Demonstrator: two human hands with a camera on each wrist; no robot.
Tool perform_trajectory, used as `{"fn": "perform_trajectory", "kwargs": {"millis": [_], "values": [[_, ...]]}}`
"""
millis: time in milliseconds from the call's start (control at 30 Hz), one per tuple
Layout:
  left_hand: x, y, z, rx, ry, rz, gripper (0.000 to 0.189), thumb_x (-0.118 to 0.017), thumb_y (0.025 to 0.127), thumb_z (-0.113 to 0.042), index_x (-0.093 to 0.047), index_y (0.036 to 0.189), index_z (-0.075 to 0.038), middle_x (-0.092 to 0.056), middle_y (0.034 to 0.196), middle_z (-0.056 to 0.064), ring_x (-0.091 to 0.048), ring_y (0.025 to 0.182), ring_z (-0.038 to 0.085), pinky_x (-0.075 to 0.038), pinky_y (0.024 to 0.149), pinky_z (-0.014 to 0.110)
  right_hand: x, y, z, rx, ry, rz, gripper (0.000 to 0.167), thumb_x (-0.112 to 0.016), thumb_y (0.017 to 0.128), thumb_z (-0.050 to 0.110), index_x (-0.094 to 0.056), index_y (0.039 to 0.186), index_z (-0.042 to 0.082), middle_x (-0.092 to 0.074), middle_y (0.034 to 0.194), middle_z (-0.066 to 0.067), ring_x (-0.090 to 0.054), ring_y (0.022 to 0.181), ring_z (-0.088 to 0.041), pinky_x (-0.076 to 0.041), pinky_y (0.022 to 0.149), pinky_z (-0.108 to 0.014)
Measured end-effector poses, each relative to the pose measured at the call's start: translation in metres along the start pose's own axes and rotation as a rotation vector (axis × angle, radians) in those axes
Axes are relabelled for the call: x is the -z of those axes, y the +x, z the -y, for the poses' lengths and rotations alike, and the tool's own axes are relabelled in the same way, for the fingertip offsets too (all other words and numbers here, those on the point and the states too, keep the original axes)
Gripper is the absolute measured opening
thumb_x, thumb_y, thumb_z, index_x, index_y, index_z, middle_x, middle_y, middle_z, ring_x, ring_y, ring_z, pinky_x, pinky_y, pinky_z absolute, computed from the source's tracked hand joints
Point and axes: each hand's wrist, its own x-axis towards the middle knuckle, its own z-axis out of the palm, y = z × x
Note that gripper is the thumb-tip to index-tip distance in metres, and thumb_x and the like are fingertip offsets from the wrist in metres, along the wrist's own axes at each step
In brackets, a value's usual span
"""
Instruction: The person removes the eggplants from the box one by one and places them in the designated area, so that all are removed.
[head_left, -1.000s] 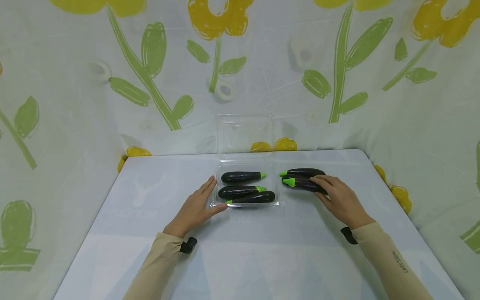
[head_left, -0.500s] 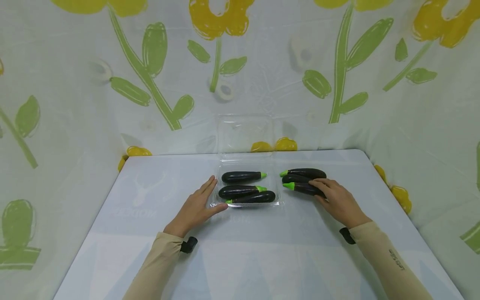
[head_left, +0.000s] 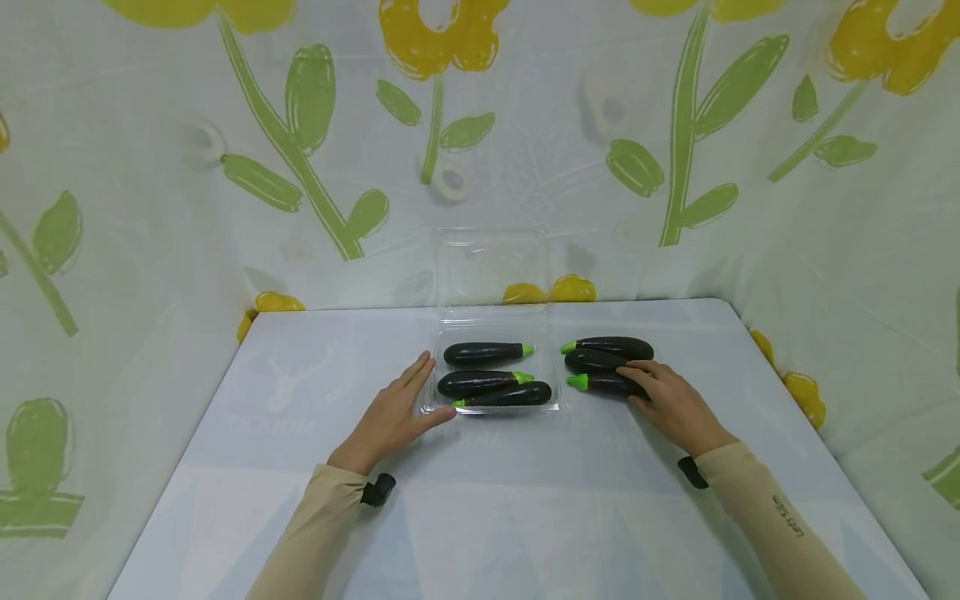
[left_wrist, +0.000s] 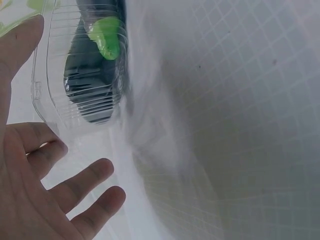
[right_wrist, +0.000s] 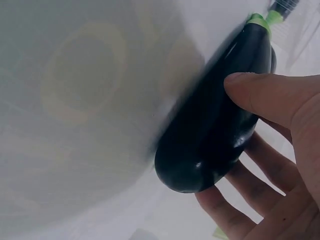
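Observation:
My left hand [head_left: 390,421] rests at the left side of a clear plastic clamshell box [head_left: 556,367], its fingers extended along the wall and the thumb by the front corner. In the left wrist view the fingers are spread beside the box [left_wrist: 37,95]. Three dark eggplants with green stem ends lie inside: one at the back [head_left: 483,353], two close together in front. Right of the box, my right hand [head_left: 678,408] pinches the nearest eggplant [head_left: 606,383]. The right wrist view has the thumb on one side of this eggplant [right_wrist: 215,115], fingers along the other.
Two more eggplants lie just behind the held one: a middle eggplant [head_left: 592,361] and a back eggplant [head_left: 615,345]. The box's clear lid [head_left: 491,262] stands raised at the back. A flower-print curtain [head_left: 525,150] surrounds the white table [head_left: 480,517].
My right hand has drawn the nearest eggplant slightly toward me, off the other two, so the middle one shows more. The left hand and the box have stayed in place.

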Motion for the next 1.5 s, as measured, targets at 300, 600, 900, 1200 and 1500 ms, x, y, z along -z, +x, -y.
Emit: {"fn": "perform_trajectory", "kwargs": {"millis": [300, 600, 900, 1200, 1500], "values": [[-0.001, 0.000, 0.001, -0.004, 0.005, -0.001, 0.100, -0.061, 0.089, -0.070, -0.025, 0.162, -0.012, -0.016, 0.169, -0.001, -0.028, 0.150, 0.030, -0.031, 0.117, 0.057, -0.001, 0.000, -0.001, 0.007, -0.012, -0.011, 0.054, -0.084, 0.081, 0.002, -0.064, 0.131, 0.003, -0.060, 0.130, -0.021, -0.060, 0.115, -0.043, -0.052, 0.092, -0.058], [0.000, 0.000, 0.000, -0.009, 0.000, 0.002, 0.101, -0.061, 0.089, -0.070, -0.025, 0.162, -0.012, -0.016, 0.169, -0.001, -0.027, 0.151, 0.029, -0.030, 0.118, 0.054, -0.002, -0.001, 0.001, -0.013, -0.015, -0.002, 0.055, -0.084, 0.082, 0.007, -0.063, 0.133, 0.004, -0.060, 0.131, -0.020, -0.060, 0.115, -0.043, -0.052, 0.092, -0.059], [0.001, 0.000, 0.000, -0.015, 0.005, 0.001, 0.101, -0.061, 0.089, -0.071, -0.025, 0.162, -0.011, -0.017, 0.169, 0.000, -0.027, 0.151, 0.029, -0.030, 0.118, 0.053, 0.002, -0.001, 0.003, -0.019, -0.008, 0.002, 0.054, -0.085, 0.082, 0.010, -0.063, 0.132, 0.006, -0.060, 0.131, -0.020, -0.060, 0.114, -0.043, -0.051, 0.092, -0.059], [0.000, 0.000, 0.001, -0.017, 0.007, 0.000, 0.101, -0.063, 0.089, -0.069, -0.025, 0.162, -0.011, -0.017, 0.169, 0.001, -0.027, 0.151, 0.029, -0.030, 0.118, 0.053, 0.009, 0.001, 0.011, -0.022, 0.002, -0.015, 0.050, -0.083, 0.084, 0.011, -0.064, 0.130, 0.003, -0.060, 0.130, -0.021, -0.060, 0.115, -0.043, -0.051, 0.091, -0.059], [-0.002, 0.000, 0.002, -0.018, 0.003, -0.006, 0.101, -0.063, 0.089, -0.069, -0.025, 0.162, -0.011, -0.018, 0.169, 0.001, -0.027, 0.151, 0.030, -0.030, 0.118, 0.054, 0.017, 0.014, 0.023, -0.028, 0.048, -0.028, 0.049, -0.079, 0.090, 0.016, -0.061, 0.135, 0.006, -0.059, 0.134, -0.018, -0.059, 0.120, -0.040, -0.051, 0.094, -0.057]]}}
